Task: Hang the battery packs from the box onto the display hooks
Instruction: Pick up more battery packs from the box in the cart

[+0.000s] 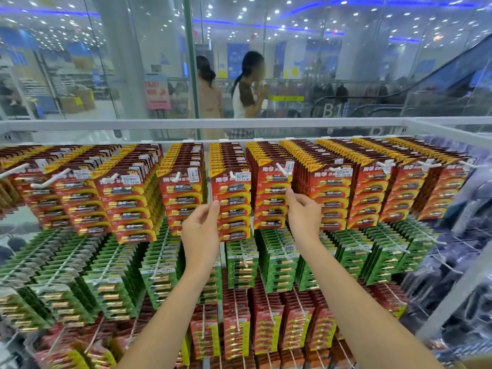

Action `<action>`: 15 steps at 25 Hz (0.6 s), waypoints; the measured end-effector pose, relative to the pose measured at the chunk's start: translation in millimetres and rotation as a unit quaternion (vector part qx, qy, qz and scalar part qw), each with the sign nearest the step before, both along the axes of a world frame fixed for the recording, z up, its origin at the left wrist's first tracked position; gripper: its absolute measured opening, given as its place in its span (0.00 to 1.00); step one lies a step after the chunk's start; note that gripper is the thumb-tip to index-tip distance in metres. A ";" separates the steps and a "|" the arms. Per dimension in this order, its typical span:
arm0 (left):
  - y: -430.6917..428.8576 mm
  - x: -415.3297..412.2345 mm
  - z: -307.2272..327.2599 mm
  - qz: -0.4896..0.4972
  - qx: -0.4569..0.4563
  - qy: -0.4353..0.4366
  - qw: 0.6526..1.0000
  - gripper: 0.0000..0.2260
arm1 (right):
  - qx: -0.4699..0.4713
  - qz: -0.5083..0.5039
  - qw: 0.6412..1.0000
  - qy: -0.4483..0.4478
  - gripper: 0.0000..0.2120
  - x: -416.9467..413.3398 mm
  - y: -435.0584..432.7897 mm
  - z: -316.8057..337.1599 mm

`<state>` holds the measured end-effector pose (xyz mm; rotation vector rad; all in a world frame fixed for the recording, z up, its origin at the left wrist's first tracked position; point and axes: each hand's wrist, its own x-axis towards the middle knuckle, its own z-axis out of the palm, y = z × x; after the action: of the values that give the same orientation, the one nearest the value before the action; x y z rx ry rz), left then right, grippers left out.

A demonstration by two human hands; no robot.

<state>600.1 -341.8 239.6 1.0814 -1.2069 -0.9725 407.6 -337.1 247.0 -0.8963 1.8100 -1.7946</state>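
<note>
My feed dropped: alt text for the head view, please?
The left hand pinches the edge of one red battery pack on the top-row hooks; the right hand pinches the neighbouring red pack. Green packs hang below.

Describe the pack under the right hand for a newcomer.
Below the white rail hangs a row of red battery packs. Mid-row, the front pack is pinched at its right edge by the right hand; the left hand pinches its neighbour.
</note>
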 end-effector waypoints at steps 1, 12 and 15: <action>1.3 1.9 -2.0 0.002 -0.004 -0.009 1.000 0.11 | 0.005 -0.007 1.000 0.005 0.14 0.4 -0.5 -3.8; 64.6 57.2 -70.3 -0.080 0.101 -0.016 0.992 0.09 | 0.040 0.011 0.999 -0.008 0.13 36.2 77.9 -63.0; 87.1 60.9 -110.9 -0.098 0.172 -0.013 0.980 0.07 | 0.076 -0.018 0.996 -0.035 0.09 37.9 126.4 -103.6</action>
<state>661.0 -254.6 128.7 1.2622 -1.2094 -1.3588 445.5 -210.6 143.3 -0.7379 1.9011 -1.6615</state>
